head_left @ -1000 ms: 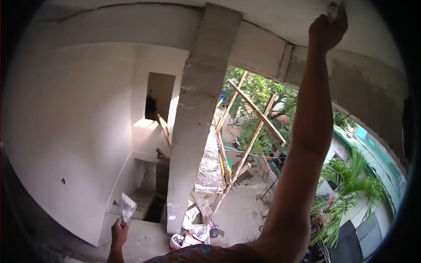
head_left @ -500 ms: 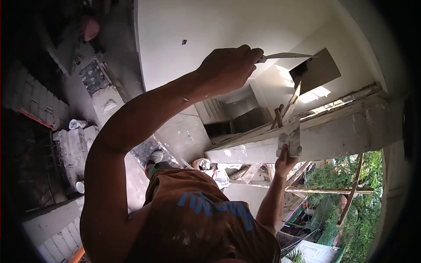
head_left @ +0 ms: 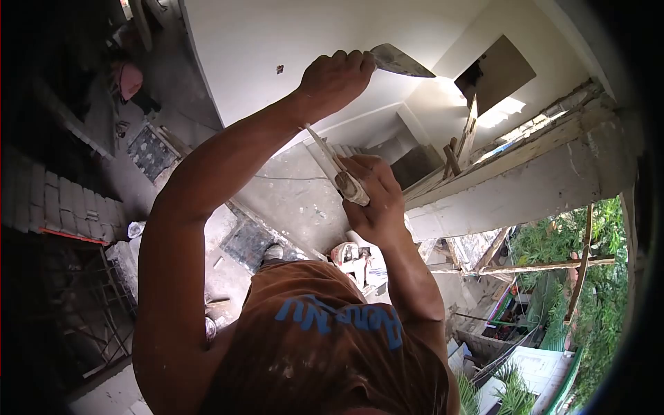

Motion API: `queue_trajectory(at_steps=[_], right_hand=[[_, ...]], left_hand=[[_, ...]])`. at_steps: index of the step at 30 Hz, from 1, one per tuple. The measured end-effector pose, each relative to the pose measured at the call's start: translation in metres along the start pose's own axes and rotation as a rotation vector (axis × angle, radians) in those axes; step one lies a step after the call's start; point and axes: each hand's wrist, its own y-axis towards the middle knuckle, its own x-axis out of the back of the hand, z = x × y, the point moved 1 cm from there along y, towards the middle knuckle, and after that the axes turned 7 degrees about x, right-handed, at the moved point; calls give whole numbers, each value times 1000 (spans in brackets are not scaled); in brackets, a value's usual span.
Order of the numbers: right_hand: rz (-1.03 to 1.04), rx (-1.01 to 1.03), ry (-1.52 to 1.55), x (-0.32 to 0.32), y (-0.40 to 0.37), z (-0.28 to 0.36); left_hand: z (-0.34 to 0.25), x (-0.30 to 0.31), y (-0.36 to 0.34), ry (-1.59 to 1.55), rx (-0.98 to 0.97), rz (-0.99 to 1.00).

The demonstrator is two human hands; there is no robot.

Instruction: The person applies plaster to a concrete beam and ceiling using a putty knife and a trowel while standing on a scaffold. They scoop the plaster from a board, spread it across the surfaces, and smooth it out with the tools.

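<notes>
My left hand [head_left: 335, 83], raised in front of the pale wall [head_left: 277, 41], is closed round a scraper [head_left: 402, 61]. Its broad, smeared metal blade points right. Lower and nearer the middle, my right hand [head_left: 379, 197] grips a plaster-crusted flat tool [head_left: 351, 188]. The thin plate of that tool is seen almost edge-on, reaching up and left towards my left wrist. The scraper and the flat tool are apart.
A concrete ledge [head_left: 498, 197] runs across the right, with wooden pieces [head_left: 467, 135] above it. Below are poles [head_left: 546, 266] and foliage [head_left: 598, 277]. Stacked blocks [head_left: 66, 204] stand left; a dark board [head_left: 247, 242] lies on the floor.
My right hand has moved up and left from the ledge towards my left arm, turning its flat tool edge-on. My left hand has shifted left and slightly up, showing more of the scraper's blade face.
</notes>
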Motion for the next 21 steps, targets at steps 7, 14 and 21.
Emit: queue_trajectory(at_steps=[7,14,21], right_hand=[[130,12,6,-16,4,-7],[-285,-367,416,10,-37,-41],[-766,-247,818,15,-15,-68]], left_hand=[[7,-11,6,-2,-29,-28],[37,-16,-43,-668,423,404],[24,21,-135,-1567,985,893]])
